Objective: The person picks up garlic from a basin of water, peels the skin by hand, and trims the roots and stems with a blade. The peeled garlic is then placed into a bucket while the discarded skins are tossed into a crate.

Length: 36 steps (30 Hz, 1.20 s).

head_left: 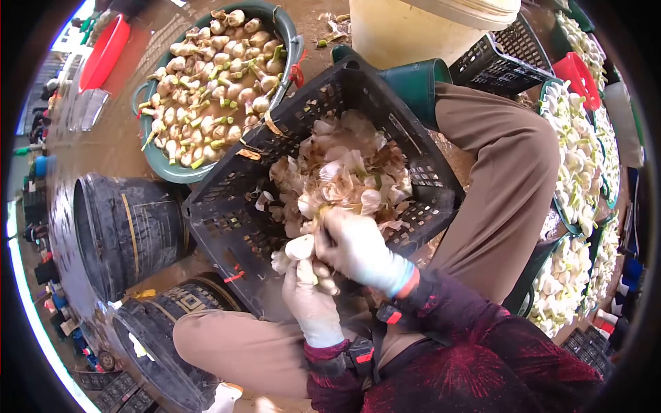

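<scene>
A whitish garlic bulb (300,248) is held upright in the fingers of my left hand (310,303), which wears a pale glove. Close against it on the right, my right hand (358,249), also gloved and slightly blurred, has its fingers curled in at the bulb's side; what they pinch is hidden. Both hands are over the near part of a black plastic crate (227,241). Loose papery garlic skins (344,165) are heaped inside the crate, just beyond my hands.
A green basin (155,155) of unpeeled garlic stands at the upper left. Black buckets (131,234) are on the left. Green tubs of white garlic (575,158) line the right. A cream bucket (420,34) and another black crate (506,58) stand at the top.
</scene>
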Motion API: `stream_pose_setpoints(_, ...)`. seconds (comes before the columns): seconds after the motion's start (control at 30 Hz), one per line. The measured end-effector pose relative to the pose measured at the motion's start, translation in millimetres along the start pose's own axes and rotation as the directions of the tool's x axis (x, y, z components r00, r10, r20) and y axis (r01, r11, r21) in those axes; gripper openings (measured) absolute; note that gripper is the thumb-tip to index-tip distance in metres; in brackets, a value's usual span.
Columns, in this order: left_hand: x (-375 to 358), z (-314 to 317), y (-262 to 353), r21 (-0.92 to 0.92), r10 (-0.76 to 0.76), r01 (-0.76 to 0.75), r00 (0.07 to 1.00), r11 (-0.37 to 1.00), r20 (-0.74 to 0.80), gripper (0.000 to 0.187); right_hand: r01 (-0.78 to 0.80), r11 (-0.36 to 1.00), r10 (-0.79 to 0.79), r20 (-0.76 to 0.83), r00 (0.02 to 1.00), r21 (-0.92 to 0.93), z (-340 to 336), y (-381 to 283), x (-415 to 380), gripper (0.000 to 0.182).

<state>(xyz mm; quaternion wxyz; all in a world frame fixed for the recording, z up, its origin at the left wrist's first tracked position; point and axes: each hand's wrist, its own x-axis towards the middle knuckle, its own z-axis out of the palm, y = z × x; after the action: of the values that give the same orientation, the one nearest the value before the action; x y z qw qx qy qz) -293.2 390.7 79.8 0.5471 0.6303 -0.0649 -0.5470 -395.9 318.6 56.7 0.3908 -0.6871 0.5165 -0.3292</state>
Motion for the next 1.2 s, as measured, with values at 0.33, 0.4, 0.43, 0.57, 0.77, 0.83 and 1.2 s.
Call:
stream_pose_setpoints(0.33,-4,10,2,-0.21,-0.091,0.088,0.996,0.974,-0.008,0.019,0.037,0.994,-0.02,0.152,0.988,-0.108,-17,-11,-16,0.026)
stream_pose_setpoints(0.4,-6,15,2,-0.106,-0.046,0.038,0.997,0.994,-0.066,0.02,0.099,0.992,-0.093,0.072,0.993,-0.078,-9,-5,-15,0.021)
stream_pose_setpoints(0.43,-6,16,-1,-0.002,0.006,-0.006,0.993,1.0,-0.117,0.022,0.041,0.997,-0.034,0.104,0.994,-0.062,-9,-4,-11,0.02)
stream_pose_setpoints(0.57,5,-2,-7,-0.129,-0.084,0.085,0.996,0.988,0.012,0.03,-0.069,0.997,0.067,-0.03,0.997,-0.045,-1,5,7,0.015)
stream_pose_setpoints(0.77,3,-4,-3,-0.372,-0.135,0.173,0.983,0.912,0.126,0.018,-0.159,0.96,0.15,0.055,0.987,0.231,-23,9,12,0.016)
stream_pose_setpoints(0.83,1,-6,0,-0.311,-0.148,0.166,0.986,0.936,0.08,0.016,0.003,0.985,-0.021,0.108,0.994,0.171,-24,-1,0,0.016)
stream_pose_setpoints(1.2,6,-31,17,-0.6,-0.074,0.158,0.984,0.784,0.163,0.018,-0.313,0.9,0.327,0.008,0.945,0.304,0,56,-3,0.021)
